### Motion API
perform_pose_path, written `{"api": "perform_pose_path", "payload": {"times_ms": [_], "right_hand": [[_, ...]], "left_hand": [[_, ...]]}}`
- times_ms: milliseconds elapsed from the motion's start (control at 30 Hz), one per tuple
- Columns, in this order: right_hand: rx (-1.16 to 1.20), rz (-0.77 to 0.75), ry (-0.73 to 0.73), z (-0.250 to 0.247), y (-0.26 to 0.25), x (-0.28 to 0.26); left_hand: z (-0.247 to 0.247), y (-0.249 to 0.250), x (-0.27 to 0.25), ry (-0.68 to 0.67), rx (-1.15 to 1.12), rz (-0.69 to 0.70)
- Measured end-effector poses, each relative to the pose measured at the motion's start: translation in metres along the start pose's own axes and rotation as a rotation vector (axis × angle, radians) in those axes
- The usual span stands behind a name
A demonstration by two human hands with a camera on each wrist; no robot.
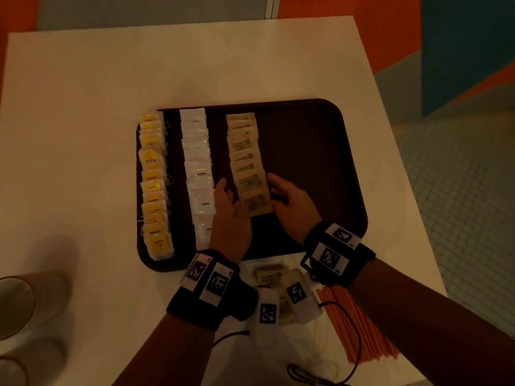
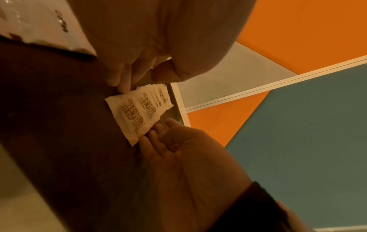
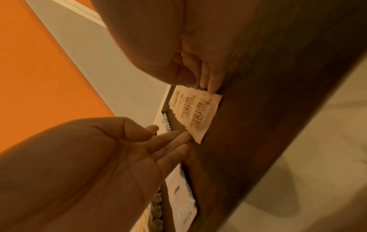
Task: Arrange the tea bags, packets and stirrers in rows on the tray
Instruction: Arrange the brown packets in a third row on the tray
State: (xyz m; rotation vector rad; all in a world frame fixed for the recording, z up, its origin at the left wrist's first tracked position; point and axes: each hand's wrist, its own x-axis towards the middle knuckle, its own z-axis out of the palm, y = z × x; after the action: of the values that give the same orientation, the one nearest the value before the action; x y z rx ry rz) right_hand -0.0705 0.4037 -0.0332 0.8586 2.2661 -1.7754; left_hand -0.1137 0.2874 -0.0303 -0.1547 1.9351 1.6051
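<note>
A dark brown tray (image 1: 312, 151) holds three rows: yellow tea bags (image 1: 152, 185) at the left, white coffee packets (image 1: 199, 168) beside them, and brown sugar packets (image 1: 246, 162) in the middle. My left hand (image 1: 231, 203) and right hand (image 1: 280, 197) flank the nearest sugar packet (image 1: 255, 203). Straight fingers (image 2: 121, 84) of the left hand touch its left edge, and the right hand's fingers (image 3: 211, 85) touch its right edge. Neither hand holds anything. Orange stirrers (image 1: 359, 324) lie on the table near my right forearm.
More sugar packets (image 1: 269, 277) and white tagged cards (image 1: 268, 313) lie on the white table (image 1: 83, 107) just in front of the tray. Pale cups (image 1: 19, 305) stand at the lower left. The tray's right half is bare. The table edge runs along the right.
</note>
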Motion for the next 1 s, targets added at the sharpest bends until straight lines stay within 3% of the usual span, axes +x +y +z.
{"api": "perform_pose_path", "payload": {"times_ms": [100, 200, 300, 467, 600, 767, 1000], "right_hand": [[-0.050, 0.052, 0.038, -0.003, 0.002, -0.002], [-0.096, 0.051, 0.040, -0.015, -0.001, -0.018], [-0.198, 0.035, -0.073, -0.025, -0.002, -0.050], [-0.515, 0.085, -0.264, -0.009, 0.020, -0.105], [-0.742, 0.010, -0.287, 0.008, 0.029, -0.120], [-0.883, -0.014, -0.193, 0.030, 0.045, -0.111], [-0.710, 0.042, -0.113, 0.030, 0.047, -0.107]], "left_hand": [[-0.002, 0.005, -0.006, -0.009, 0.000, 0.047], [-0.017, 0.008, -0.022, -0.107, 0.016, 0.104], [-0.044, -0.005, -0.046, -0.195, 0.246, 0.175], [-0.083, -0.049, -0.086, -0.373, 0.602, 0.118], [-0.085, -0.076, -0.104, -0.333, 0.793, 0.135], [-0.061, -0.091, -0.114, -0.259, 0.940, 0.192], [-0.031, -0.088, -0.108, -0.206, 1.018, 0.143]]}}
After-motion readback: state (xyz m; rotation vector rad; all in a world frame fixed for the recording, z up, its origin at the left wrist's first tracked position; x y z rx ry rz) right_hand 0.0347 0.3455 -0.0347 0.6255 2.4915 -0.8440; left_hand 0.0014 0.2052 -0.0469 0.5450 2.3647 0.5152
